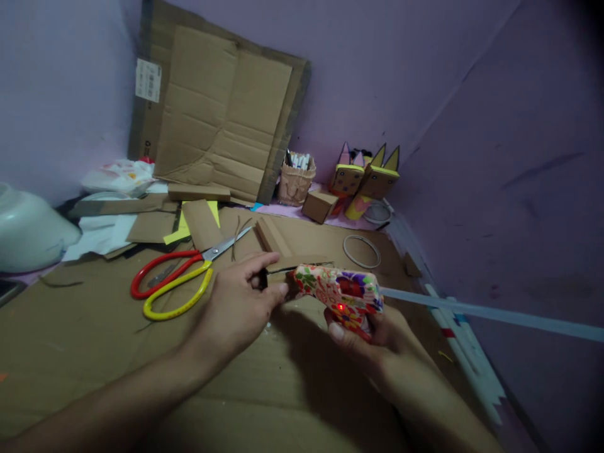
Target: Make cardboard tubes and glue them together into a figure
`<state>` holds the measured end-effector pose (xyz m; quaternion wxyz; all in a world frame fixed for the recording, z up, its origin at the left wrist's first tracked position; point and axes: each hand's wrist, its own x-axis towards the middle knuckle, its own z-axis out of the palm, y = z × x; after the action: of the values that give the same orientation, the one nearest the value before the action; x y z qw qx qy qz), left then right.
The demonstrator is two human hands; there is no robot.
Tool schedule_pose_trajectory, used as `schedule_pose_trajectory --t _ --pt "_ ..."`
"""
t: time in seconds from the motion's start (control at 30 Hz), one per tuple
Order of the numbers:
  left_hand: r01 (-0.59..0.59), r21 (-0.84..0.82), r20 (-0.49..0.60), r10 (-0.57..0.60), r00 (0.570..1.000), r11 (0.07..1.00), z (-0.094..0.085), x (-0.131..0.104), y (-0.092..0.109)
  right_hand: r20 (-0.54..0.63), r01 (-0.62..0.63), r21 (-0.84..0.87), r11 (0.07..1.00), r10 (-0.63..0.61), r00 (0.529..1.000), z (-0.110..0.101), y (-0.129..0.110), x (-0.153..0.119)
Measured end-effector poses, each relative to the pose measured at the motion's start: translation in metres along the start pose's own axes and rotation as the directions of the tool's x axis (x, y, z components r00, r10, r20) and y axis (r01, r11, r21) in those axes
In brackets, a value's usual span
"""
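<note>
My right hand is wrapped round the handle of a flower-patterned hot glue gun with a small red light lit on its side. A long whitish glue stick juts from its back end to the right. The nozzle points left, toward the fingertips of my left hand. Between that hand's thumb and fingers is a thin piece of cardboard, seen nearly edge-on; the nozzle is close to it, but contact cannot be made out. Large scissors with one red and one yellow handle lie partly spread, left of my left hand.
A cardboard sheet leans on the wall. Along the back stand a pen holder, a small box and eared cardboard figures. A ring lies right, near white sticks. Cardboard scraps lie left.
</note>
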<state>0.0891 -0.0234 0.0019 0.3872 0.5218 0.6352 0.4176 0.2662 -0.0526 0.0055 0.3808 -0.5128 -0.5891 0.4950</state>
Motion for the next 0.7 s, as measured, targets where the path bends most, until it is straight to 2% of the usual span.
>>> schedule_pose_trajectory --t 0.17,0.43,0.7 --pt "-0.029 0.018 -0.017 0.029 0.999 0.999 0.002 -0.001 -0.001 0.045 -0.008 -0.013 1.0 0.008 0.999 0.003 -0.003 -0.003" --pt "-0.038 -0.011 0.006 0.038 0.999 0.999 0.003 -0.001 -0.003 0.037 -0.026 0.004 1.0 0.026 0.999 0.005 -0.002 -0.003" --pt "0.032 0.037 0.007 -0.033 0.999 0.999 -0.002 0.003 0.002 -0.069 -0.048 -0.004 0.999 0.047 0.997 -0.007 0.009 0.003"
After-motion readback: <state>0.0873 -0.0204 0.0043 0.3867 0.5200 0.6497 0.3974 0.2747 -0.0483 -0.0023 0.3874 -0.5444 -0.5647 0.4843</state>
